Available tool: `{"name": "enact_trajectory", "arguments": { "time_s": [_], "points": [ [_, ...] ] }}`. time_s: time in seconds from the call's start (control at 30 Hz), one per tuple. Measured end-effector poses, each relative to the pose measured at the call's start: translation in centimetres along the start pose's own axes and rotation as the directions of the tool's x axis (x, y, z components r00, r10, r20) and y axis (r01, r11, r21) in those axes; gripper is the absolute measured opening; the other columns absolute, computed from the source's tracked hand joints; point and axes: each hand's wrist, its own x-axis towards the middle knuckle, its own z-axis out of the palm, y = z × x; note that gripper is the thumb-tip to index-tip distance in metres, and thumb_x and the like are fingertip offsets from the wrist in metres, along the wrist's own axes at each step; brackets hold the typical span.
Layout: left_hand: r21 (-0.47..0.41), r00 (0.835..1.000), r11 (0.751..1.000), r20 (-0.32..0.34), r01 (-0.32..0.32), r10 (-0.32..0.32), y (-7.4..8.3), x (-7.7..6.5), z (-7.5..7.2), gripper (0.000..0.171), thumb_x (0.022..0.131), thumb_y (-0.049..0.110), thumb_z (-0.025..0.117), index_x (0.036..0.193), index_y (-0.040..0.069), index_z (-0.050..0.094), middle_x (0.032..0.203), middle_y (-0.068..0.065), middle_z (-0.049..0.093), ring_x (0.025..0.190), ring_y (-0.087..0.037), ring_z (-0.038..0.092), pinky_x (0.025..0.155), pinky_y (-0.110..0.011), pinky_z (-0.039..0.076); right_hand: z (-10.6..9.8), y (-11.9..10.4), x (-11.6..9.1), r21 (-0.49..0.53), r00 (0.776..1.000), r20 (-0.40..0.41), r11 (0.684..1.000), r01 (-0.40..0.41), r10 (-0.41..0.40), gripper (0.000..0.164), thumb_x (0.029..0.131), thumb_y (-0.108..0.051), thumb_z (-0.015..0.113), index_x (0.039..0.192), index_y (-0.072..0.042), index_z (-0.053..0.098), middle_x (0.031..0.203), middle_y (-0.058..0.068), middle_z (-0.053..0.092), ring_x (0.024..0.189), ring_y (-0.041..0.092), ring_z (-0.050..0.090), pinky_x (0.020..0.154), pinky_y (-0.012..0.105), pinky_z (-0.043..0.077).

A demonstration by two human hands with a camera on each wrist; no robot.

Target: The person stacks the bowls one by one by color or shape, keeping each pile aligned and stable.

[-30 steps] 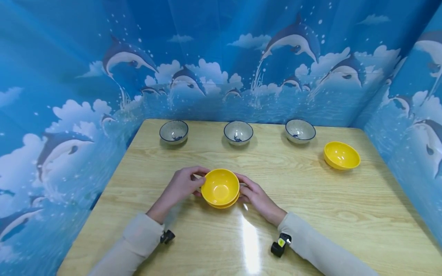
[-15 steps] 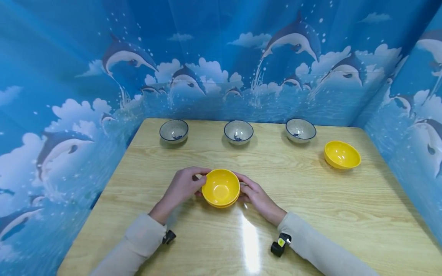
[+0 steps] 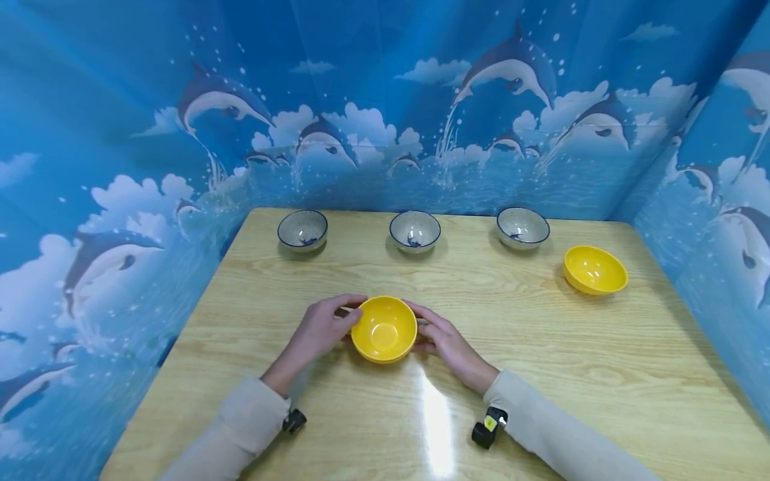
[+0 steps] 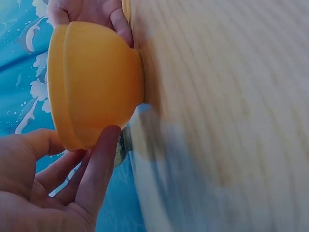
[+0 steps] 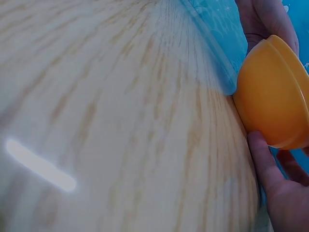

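Two nested yellow bowls (image 3: 383,331) stand on the table near its middle, upright, the upper one seated inside the lower. In the left wrist view, the upper bowl (image 4: 58,92) shows as a narrow band above the rim of the lower bowl (image 4: 104,79). My left hand (image 3: 321,326) holds the stack at its left side, thumb by the upper rim and fingers on the outer wall. From the right, my right hand (image 3: 446,342) grips the stack; in the right wrist view its fingers (image 5: 263,157) lie against the lower wall near the foot.
Along the back edge of the wooden table (image 3: 541,374) stand three grey-white bowls with blue rims: a left one (image 3: 303,230), a middle one (image 3: 415,232) and a right one (image 3: 522,228). Another yellow bowl (image 3: 594,270) sits at the right. A dolphin-print curtain (image 3: 373,87) encloses the back and sides.
The upper yellow bowl has sunk lower into the other one, so less of the lower rim shows in the head view. My left hand has shifted slightly right; the right hand has barely moved.
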Motion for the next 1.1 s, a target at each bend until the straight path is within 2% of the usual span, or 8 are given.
{"name": "enact_trajectory", "arguments": {
  "time_s": [0.2,0.4,0.53,0.73,0.93,1.1],
  "points": [
    [-0.067,1.000,0.997,0.002,0.029,-0.029,-0.8,0.1,0.3,0.034,0.113,0.027,0.063,0.145,0.020,0.070,0.143,-0.005,0.071,0.120,-0.024,0.070,0.087,-0.033,0.068,-0.8,-0.3,-0.1,-0.039,0.998,-0.039,0.998,0.039,-0.040,0.051,0.117,-0.025,0.041,0.168,-0.014,0.042,0.169,0.018,0.045,0.139,0.033,0.063,0.112,0.036,0.059],
    [-0.109,0.998,0.992,-0.002,0.056,-0.057,-1.3,0.3,0.5,0.035,0.114,0.033,0.060,0.146,0.022,0.069,0.148,-0.004,0.069,0.127,-0.025,0.069,0.098,-0.037,0.066,-2.2,-0.9,-0.3,-0.052,0.994,-0.057,0.994,0.094,-0.097,0.049,0.117,-0.017,0.042,0.165,-0.010,0.043,0.160,0.019,0.053,0.141,0.037,0.061,0.113,0.036,0.058],
    [-0.121,0.998,0.991,-0.004,0.062,-0.063,-1.5,0.3,0.7,0.035,0.114,0.033,0.060,0.146,0.022,0.069,0.149,-0.005,0.069,0.127,-0.025,0.070,0.097,-0.037,0.066,-3.4,-1.2,-0.5,-0.078,0.991,-0.076,0.992,0.101,-0.107,0.048,0.116,-0.017,0.045,0.164,-0.010,0.045,0.160,0.018,0.055,0.146,0.038,0.057,0.117,0.038,0.055],
    [-0.153,0.997,0.985,0.000,0.078,-0.079,-1.7,0.3,0.8,0.034,0.114,0.033,0.060,0.145,0.022,0.069,0.148,-0.005,0.069,0.124,-0.024,0.070,0.093,-0.035,0.067,-5.9,-2.1,-0.9,-0.179,0.984,-0.109,0.976,0.122,-0.142,0.050,0.116,-0.021,0.052,0.164,-0.009,0.045,0.161,0.019,0.055,0.147,0.040,0.056,0.123,0.046,0.050],
    [-0.173,0.997,0.982,0.008,0.074,-0.073,-1.8,0.3,0.7,0.035,0.114,0.034,0.060,0.146,0.022,0.069,0.149,-0.005,0.068,0.124,-0.024,0.070,0.092,-0.034,0.067,-9.6,-3.9,-1.6,-0.242,0.973,-0.166,0.963,0.119,-0.162,0.052,0.117,-0.028,0.052,0.165,-0.009,0.044,0.163,0.018,0.053,0.147,0.034,0.055,0.119,0.029,0.052],
    [-0.171,0.998,0.983,0.015,0.064,-0.063,-1.9,0.5,0.8,0.035,0.114,0.035,0.060,0.145,0.023,0.070,0.148,-0.005,0.069,0.123,-0.024,0.071,0.090,-0.034,0.068,-12.8,-5.1,-2.8,-0.295,0.956,-0.221,0.947,0.124,-0.194,0.055,0.117,-0.036,0.053,0.165,-0.012,0.044,0.164,0.017,0.052,0.142,0.017,0.060,0.112,0.015,0.051]
  ]
}}
